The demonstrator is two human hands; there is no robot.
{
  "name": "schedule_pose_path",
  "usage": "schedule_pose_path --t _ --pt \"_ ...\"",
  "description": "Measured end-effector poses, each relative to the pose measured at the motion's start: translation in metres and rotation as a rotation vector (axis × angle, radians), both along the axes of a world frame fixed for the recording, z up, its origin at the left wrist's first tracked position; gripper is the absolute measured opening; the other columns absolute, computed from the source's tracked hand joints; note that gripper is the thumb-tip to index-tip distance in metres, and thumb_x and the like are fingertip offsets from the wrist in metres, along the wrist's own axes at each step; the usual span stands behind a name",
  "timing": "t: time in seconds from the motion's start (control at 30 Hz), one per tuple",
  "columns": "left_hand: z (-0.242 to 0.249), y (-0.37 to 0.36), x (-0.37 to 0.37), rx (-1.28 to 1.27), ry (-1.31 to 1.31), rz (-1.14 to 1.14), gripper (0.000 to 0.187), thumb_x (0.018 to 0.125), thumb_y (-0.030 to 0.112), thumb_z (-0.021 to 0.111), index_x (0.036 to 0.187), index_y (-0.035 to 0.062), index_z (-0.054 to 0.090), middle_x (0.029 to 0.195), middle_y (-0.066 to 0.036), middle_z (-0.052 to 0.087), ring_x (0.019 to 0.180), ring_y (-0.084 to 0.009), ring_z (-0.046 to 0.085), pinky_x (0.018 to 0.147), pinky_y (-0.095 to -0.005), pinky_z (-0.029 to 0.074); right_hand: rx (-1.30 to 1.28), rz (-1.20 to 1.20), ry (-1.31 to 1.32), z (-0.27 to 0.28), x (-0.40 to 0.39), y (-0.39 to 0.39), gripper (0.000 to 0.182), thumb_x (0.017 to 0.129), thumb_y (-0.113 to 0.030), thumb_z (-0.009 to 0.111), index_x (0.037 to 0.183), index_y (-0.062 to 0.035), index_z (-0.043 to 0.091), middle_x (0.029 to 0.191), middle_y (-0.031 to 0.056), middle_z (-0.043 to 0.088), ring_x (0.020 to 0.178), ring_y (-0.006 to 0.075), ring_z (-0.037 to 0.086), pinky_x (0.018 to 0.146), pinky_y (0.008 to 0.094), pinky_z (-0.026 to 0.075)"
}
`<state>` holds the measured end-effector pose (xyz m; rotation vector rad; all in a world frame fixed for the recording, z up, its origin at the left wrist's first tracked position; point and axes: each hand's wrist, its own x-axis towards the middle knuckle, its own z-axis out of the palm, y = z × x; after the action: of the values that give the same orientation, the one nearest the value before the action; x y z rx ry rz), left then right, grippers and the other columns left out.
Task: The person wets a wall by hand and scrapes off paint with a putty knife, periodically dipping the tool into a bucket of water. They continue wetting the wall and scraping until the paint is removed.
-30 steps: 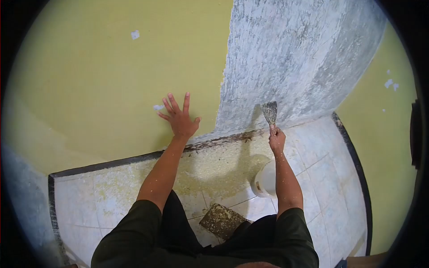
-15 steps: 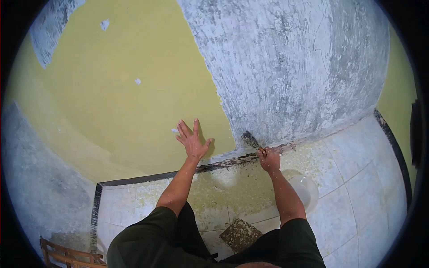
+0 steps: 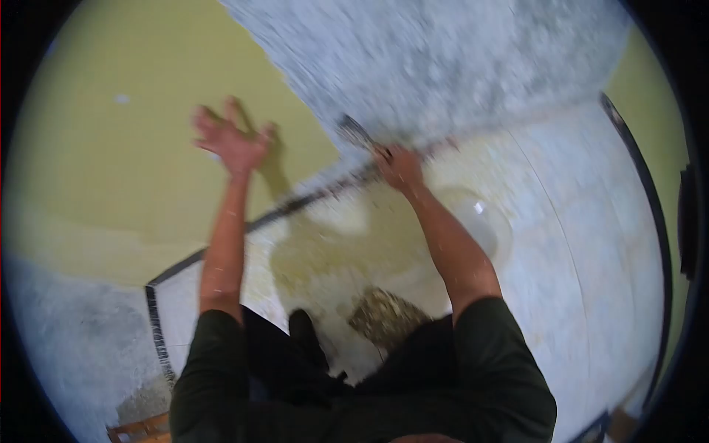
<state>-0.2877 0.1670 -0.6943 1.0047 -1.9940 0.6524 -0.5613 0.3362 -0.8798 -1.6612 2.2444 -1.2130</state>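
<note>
Head view: so the left grip point(image 3: 240, 148) is spreading wide, fingers fanning out in front of the yellow paint point(image 3: 148, 173). It's looking pretty blurry, so I'm not able to tell if it's touching. The right grip point(image 3: 402, 168) is closing around the handle of a scraper point(image 3: 357, 133), and the blade is pointing up and left, showing near the bottom of the pale stripped patch point(image 3: 443, 66), close to where the yellow is ending. Can't tell if the blade's touching, lol, blur again. A dark trim point(image 3: 192, 260) is running along the foot of the wall, and yellowish bits are covering the floor point(image 3: 620, 251) below it. A whitish bucket point(image 3: 484, 221) is sitting just right of the right forearm. Some crusty, speckled flat thing point(image 3: 388, 317) is lying between the legs, and a dark shoe point(image 3: 304, 332) is showing left of it.
</note>
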Motion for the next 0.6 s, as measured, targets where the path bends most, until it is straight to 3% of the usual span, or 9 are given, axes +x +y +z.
schedule_pose_path --t 0.07,0.13,0.17,0.27,0.4,0.43,0.53,0.6 --pt "0.006 -0.025 0.013 -0.141 0.044 -0.007 0.108 0.064 0.082 0.063 0.149 0.0241 0.033 0.155 -0.029 -0.002 0.141 -0.053 -0.007 0.096 -0.0825 0.006 0.015 -0.036 0.01 0.034 -0.01 0.02 0.042 0.091 -0.046 0.056 0.09 -0.005 0.065 0.092 0.0183 0.067 0.086 0.0401 0.063 0.076 0.0501 0.049" --pt "0.027 -0.018 0.017 -0.074 0.119 0.006 0.107 0.063 0.085 0.061 0.15 0.0315 0.028 0.155 -0.029 -0.003 0.14 -0.0541 -0.007 0.094 -0.0836 0.007 0.092 -0.112 -0.131 0.066 -0.023 0.045 0.037 0.09 -0.042 0.061 0.091 -0.0044 0.066 0.089 0.0201 0.067 0.083 0.0414 0.064 0.074 0.0493 0.049" --pt "0.03 -0.02 0.022 -0.082 0.133 0.004 0.107 0.063 0.086 0.06 0.15 0.0343 0.026 0.155 -0.029 -0.004 0.14 -0.0544 -0.007 0.094 -0.084 0.007 -0.068 -0.109 -0.176 0.065 -0.032 0.056 0.035 0.089 -0.038 0.064 0.096 -0.0045 0.067 0.088 0.021 0.067 0.083 0.0419 0.064 0.072 0.0485 0.049" --pt "0.022 -0.028 0.029 -0.083 0.169 0.004 0.109 0.062 0.089 0.057 0.151 0.0373 0.021 0.154 -0.03 -0.004 0.139 -0.0553 -0.008 0.093 -0.0848 0.005 -0.07 -0.145 -0.065 0.055 -0.069 0.102 0.038 0.089 -0.038 0.064 0.101 -0.0023 0.066 0.086 0.0217 0.066 0.081 0.0411 0.063 0.072 0.0453 0.049" --pt "-0.009 -0.044 0.033 -0.074 0.215 -0.024 0.108 0.063 0.09 0.054 0.151 0.0374 0.02 0.153 -0.031 -0.002 0.138 -0.0576 -0.009 0.091 -0.0862 0.004 0.295 -0.411 -0.245 0.036 -0.078 0.219 0.049 0.092 -0.045 0.058 0.09 0.0036 0.063 0.071 0.0169 0.06 0.064 0.0253 0.054 0.063 0.0385 0.045" --pt "-0.008 -0.045 0.029 -0.125 0.23 -0.055 0.107 0.063 0.091 0.054 0.15 0.0382 0.021 0.152 -0.032 0.001 0.137 -0.0594 -0.006 0.089 -0.0871 0.004 0.372 -0.46 -0.337 0.03 -0.075 0.248 0.05 0.092 -0.046 0.059 0.089 0.0036 0.063 0.069 0.016 0.061 0.061 0.0249 0.054 0.062 0.0382 0.045" --pt "-0.011 -0.056 0.028 -0.211 0.256 -0.09 0.105 0.062 0.091 0.053 0.149 0.0403 0.024 0.149 -0.032 0.009 0.134 -0.0627 0.003 0.085 -0.0887 0.004 0.423 -0.414 -0.331 0.019 -0.074 0.301 0.049 0.09 -0.045 0.06 0.087 0.0037 0.065 0.071 0.0182 0.064 0.06 0.0297 0.058 0.061 0.0407 0.046" --pt "-0.012 -0.062 0.025 -0.242 0.267 -0.106 0.103 0.062 0.091 0.054 0.148 0.0414 0.026 0.148 -0.032 0.013 0.132 -0.0642 0.008 0.083 -0.0894 0.004 0.725 -0.306 -0.032 0.021 -0.074 0.311 0.051 0.089 -0.047 0.059 0.086 0.0034 0.067 0.079 0.0227 0.067 0.069 0.0378 0.064 0.066 0.0445 0.049"
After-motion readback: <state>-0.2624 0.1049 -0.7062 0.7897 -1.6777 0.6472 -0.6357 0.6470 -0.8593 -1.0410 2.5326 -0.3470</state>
